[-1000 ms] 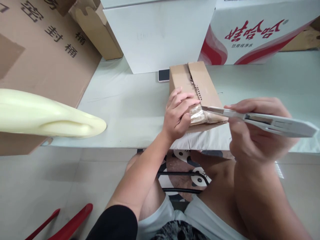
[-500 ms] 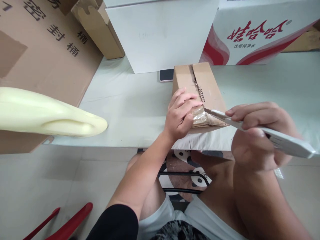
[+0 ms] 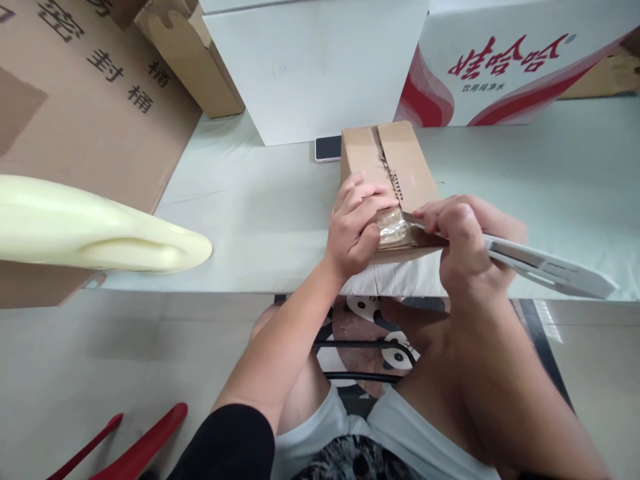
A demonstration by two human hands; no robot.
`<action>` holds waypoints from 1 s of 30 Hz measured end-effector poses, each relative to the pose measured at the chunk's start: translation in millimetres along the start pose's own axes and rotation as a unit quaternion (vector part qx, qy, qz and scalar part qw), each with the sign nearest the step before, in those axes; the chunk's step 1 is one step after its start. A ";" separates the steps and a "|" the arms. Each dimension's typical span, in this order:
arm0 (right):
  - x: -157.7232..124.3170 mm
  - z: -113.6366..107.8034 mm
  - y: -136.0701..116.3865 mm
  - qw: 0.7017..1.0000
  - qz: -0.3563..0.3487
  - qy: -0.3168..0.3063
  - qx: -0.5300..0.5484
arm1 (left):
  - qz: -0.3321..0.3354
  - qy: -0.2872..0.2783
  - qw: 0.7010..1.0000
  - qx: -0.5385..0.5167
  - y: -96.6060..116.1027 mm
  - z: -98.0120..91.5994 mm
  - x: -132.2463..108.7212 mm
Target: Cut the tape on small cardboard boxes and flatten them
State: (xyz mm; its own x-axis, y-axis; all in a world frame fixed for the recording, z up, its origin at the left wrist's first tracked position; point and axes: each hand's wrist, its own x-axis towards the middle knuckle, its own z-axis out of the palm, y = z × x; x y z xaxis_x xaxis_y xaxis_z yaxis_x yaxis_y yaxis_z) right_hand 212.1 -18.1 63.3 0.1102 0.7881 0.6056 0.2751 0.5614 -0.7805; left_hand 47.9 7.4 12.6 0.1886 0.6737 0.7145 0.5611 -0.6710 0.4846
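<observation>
Brown corrugated card is what I have in front of me: a small cardboard box (image 3: 400,160) lying lengthwise on the pale bench (image 3: 260,213), its near end at the bench's front edge, right before the person. A ragged torn seam (image 3: 391,175) runs along the middle of its top, and a crinkled patch of clear tape (image 3: 393,230) covers the near end of that seam.

From my feed, the left hand (image 3: 355,230) is curled over the box's near left corner, fingers lying across the top and thumb pressed against the front face, so it grips the box. The right hand (image 3: 463,243) is closed around a grey utility knife (image 3: 545,267); the handle trails off to the right, and the blade tip meets the tape patch just beside the left fingertips.

Just behind the box's far left corner, a phone (image 3: 327,148) lies flat with its dark screen up. Behind that stands a plain white box (image 3: 320,67), and to its right a red-and-white carton (image 3: 525,60) with its lettering upside down. A large brown carton (image 3: 100,100) with black characters leans at the left, with a smaller open carton (image 3: 195,60) behind it. A cream plastic piece (image 3: 100,230) juts in from the left edge, close to the camera. Below the bench I see a panda-print seat (image 3: 370,327) between the person's knees.
</observation>
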 end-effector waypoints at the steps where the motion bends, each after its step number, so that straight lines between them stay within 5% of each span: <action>1: -0.2 1.5 -0.2 1.000 -0.007 0.000 0.013 | -0.001 -0.006 1.000 0.008 -0.6 0.3 -0.5; 19: -0.1 12.3 6.8 0.980 -0.129 0.053 0.144 | 0.001 -0.003 1.000 0.011 -2.2 1.2 -1.7; 30: -3.1 -0.1 -2.7 0.991 0.031 -0.037 0.125 | 0.003 -0.001 1.000 0.015 -1.4 0.4 -0.4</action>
State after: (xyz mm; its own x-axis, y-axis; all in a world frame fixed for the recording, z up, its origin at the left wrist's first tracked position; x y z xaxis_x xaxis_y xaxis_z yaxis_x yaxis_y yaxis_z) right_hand 211.1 -22.1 63.5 0.0474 0.8344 0.5491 0.0246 0.5485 -0.8358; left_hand 47.4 8.2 11.4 0.1925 0.6704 0.7166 0.5832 -0.6655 0.4658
